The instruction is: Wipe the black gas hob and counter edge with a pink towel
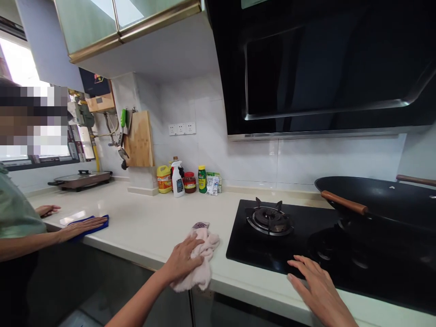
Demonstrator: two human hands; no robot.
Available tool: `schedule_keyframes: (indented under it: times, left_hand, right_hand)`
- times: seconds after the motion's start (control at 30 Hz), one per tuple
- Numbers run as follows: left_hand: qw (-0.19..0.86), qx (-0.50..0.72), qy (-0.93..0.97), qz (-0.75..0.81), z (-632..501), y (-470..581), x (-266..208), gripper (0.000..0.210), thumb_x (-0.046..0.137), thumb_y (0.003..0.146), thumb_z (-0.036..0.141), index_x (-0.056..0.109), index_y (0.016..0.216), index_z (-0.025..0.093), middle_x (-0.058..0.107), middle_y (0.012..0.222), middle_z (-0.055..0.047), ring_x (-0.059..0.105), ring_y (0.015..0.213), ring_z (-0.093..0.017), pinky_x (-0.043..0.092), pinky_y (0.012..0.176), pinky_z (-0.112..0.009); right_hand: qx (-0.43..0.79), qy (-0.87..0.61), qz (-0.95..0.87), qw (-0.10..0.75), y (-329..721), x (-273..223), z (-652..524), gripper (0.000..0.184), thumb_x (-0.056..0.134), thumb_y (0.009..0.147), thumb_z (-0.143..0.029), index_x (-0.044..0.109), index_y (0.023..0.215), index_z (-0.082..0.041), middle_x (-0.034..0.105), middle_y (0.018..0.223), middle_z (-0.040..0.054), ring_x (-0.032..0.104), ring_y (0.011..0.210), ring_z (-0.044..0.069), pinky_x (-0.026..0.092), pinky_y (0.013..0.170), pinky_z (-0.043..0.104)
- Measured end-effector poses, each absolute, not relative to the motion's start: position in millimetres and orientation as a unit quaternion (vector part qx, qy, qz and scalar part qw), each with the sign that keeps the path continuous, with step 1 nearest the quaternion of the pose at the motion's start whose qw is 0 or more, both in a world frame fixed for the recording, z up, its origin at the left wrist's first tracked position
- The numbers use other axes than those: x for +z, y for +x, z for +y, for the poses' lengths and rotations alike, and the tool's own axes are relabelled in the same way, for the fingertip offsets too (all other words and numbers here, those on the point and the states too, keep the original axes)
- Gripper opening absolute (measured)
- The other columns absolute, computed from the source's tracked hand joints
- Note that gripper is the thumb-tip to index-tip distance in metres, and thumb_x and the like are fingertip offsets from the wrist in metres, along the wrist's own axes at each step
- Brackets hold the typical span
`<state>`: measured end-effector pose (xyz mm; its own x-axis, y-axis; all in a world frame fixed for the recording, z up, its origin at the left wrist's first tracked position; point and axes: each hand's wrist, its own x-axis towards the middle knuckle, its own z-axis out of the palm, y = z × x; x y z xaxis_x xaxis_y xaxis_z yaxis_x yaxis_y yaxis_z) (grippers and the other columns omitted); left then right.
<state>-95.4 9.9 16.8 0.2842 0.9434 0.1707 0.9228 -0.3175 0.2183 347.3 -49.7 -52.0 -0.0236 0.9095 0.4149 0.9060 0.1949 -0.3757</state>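
A pale pink cloth (201,265) lies bunched on the white countertop, part of it hanging over the front edge. My left hand (184,258) is on top of this cloth, its fingers curved over the folds and gripping it. Beside the front edge of the black gas hob (235,245), my right hand (315,287) is held with fingers stretched out and nothing in them. Whether its fingertips touch the glass I cannot tell. A patterned corner of something (200,225) shows just behind the cloth.
At left, a co-worker's hand (83,227) presses a blue cloth (102,223) on the counter (136,218). Bottles, including a white spray bottle (177,181), stand by the wall. A large wok (381,195) sits on the hob's right side. The range hood (316,77) overhangs it.
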Motion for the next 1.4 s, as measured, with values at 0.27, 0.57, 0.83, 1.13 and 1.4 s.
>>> schedule_keyframes:
  times: [0.27,0.57,0.83,1.13,1.4]
  left_hand:
    - [0.016,0.121,0.736,0.666,73.6,-88.5,25.9,0.069,0.052,0.088,0.054,0.043,0.152,0.029,0.036,0.164,-0.01,0.028,0.153,-0.031,0.03,0.12,-0.05]
    - [0.009,0.136,0.755,0.641,157.5,-29.5,27.1,0.053,0.044,0.093,0.048,0.053,0.141,0.028,0.048,0.156,-0.006,0.044,0.144,-0.027,0.035,0.117,-0.041]
    - [0.014,0.159,0.758,0.632,217.5,17.9,27.9,0.048,0.042,0.094,0.049,0.056,0.135,0.029,0.059,0.144,-0.006,0.059,0.128,-0.027,0.044,0.106,-0.04]
    - [0.021,0.158,0.763,0.626,201.1,33.6,35.9,0.051,0.044,0.092,0.055,0.058,0.134,0.029,0.055,0.15,-0.006,0.052,0.137,-0.028,0.039,0.112,-0.044]
    - [0.045,0.171,0.781,0.599,117.0,17.8,32.2,0.052,0.051,0.09,0.047,0.058,0.139,0.029,0.051,0.155,-0.002,0.05,0.141,-0.026,0.037,0.117,-0.039]
  right_hand:
    - [-0.007,-0.631,-0.716,0.298,347.2,-59.7,-49.9,0.049,0.048,0.093,-0.063,0.069,0.126,-0.033,0.06,0.143,0.0057,0.05,0.136,0.033,0.04,0.112,0.053]
    - [-0.002,-0.638,-0.705,0.308,342.7,-58.6,-56.5,0.049,0.047,0.094,-0.064,0.068,0.126,-0.034,0.058,0.145,0.0054,0.048,0.138,0.033,0.04,0.111,0.055]
    - [0.001,-0.623,-0.724,0.297,348.2,-61.9,-50.7,0.043,0.052,0.094,-0.059,0.068,0.126,-0.035,0.06,0.142,0.0056,0.051,0.135,0.034,0.044,0.109,0.053]
    - [0.014,-0.628,-0.716,0.305,342.6,-47.3,-53.2,0.043,0.047,0.096,-0.058,0.069,0.124,-0.034,0.061,0.141,0.0065,0.052,0.135,0.031,0.045,0.108,0.05]
    - [0.001,-0.633,-0.705,0.319,338.5,-46.0,-54.3,0.042,0.048,0.096,-0.054,0.069,0.124,-0.031,0.06,0.141,0.0076,0.049,0.137,0.03,0.038,0.113,0.051]
